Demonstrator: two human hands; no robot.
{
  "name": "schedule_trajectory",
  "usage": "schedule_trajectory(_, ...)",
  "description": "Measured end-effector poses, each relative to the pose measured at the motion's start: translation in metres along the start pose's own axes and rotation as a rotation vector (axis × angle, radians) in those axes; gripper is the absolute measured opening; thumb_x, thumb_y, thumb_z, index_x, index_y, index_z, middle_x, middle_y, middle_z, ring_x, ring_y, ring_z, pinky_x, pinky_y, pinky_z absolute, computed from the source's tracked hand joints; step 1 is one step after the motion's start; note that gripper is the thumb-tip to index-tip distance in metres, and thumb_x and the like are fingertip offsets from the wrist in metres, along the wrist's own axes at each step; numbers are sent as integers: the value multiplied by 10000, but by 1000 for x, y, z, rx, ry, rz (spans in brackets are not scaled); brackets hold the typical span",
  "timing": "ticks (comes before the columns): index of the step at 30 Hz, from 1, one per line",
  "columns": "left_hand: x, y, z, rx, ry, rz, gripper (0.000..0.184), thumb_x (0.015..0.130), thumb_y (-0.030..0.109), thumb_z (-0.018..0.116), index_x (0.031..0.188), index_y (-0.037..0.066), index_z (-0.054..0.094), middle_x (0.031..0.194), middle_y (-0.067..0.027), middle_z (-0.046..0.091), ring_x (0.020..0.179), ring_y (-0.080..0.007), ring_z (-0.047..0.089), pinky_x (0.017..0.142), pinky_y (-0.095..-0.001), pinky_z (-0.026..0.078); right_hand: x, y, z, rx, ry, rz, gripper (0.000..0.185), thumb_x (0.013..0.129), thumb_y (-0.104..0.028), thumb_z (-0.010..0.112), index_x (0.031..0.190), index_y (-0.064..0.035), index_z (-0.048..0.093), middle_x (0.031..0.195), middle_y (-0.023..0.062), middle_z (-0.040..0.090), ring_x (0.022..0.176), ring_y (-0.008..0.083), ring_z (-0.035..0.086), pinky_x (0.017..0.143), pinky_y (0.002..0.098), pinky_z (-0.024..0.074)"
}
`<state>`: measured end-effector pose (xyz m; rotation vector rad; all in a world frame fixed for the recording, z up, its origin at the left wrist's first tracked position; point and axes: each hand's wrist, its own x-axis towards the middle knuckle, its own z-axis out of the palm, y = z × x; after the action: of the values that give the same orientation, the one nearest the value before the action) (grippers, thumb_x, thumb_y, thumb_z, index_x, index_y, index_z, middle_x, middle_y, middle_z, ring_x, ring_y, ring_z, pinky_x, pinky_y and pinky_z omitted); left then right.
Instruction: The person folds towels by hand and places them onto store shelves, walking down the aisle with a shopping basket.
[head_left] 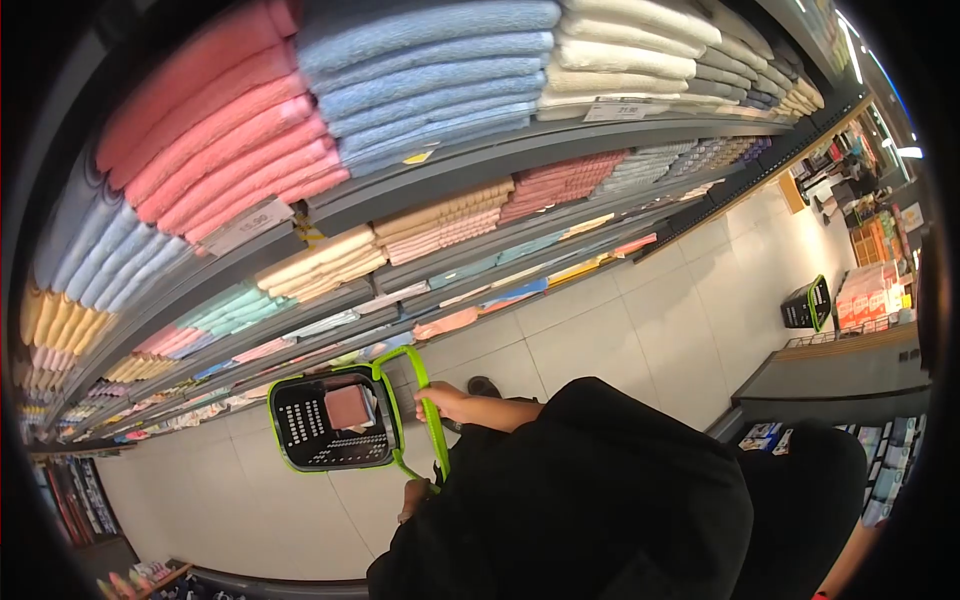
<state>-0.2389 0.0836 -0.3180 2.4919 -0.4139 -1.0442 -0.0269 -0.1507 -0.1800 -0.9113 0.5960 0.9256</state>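
A black shopping basket (285, 425) with a bright green rim is beside my dark clothing, above the tiled floor. Inside it lies a small pinkish-brown, flat item (348, 408) with something pale at its edge; I cannot make out its kind. My right hand (445, 403) is closed around the raised green handle (437, 440), fingers wrapped over its upper part in the view. At the handle's lower end my left hand (414, 497) is closed as well, partly hidden by my dark clothing. Part of a dark shoe (485, 386) shows near my right hand.
Shelves along the left and top hold folded towels, including pink (220, 120), blue (430, 70) and cream (630, 45) stacks, with price labels. Another basket (805, 303) sits at right by a display. At lower right are a black sleeve (815, 480) and bare forearm (850, 560).
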Motion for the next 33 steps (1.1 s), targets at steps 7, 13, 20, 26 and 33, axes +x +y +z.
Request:
schedule_trajectory(7, 10, -27, 63, -516, 221, -198, 254, 720, 195, 616, 856, -18, 594, 718, -169, 615, 642, -309, 613, 587, -393, 495, 2, 11, -15, 44, -16, 34, 188, 849, -164, 582, 940, -20, 503, 799, 134, 576, 747, 288, 622, 745, 417, 543)
schedule_trajectory(13, 1, 29, 37, -778, 258, -571, 395, 752, 181, 557, 1036, -94, 538, 879, -259, 607, 876, -364, 619, 746, -413, 497, -15, -12, -18, -19, -26, 93, 147, 861, -150, 561, 916, -32, 493, 801, 120, 563, 796, 288, 600, 802, 427, 508)
schedule_trajectory(20, 23, 80, 40, -609, 390, -559, 367, 760, 171, 529, 996, -109, 510, 889, -285, 602, 873, -401, 618, 731, -452, 491, -17, -37, -42, -57, -109, 176, 110, 871, -132, 536, 906, -39, 488, 817, 126, 559, 813, 291, 591, 799, 419, 504)
schedule_trajectory(26, 66, 178, 24, -1116, 566, -887, 430, 799, 152, 484, 1135, -86, 363, 911, -305, 575, 759, -423, 626, 596, -434, 540, -21, -77, -111, -81, -141, 269, 117, 858, -136, 544, 892, -37, 492, 813, 123, 556, 823, 296, 585, 821, 426, 492)
schedule_trajectory(33, 111, 243, 51, -842, 574, -816, 456, 792, 171, 544, 1158, -91, 469, 1019, -313, 585, 963, -417, 595, 808, -439, 486, -41, -121, -173, -61, -179, 342, 136, 835, -137, 564, 882, -29, 495, 805, 123, 554, 842, 302, 579, 849, 438, 481)
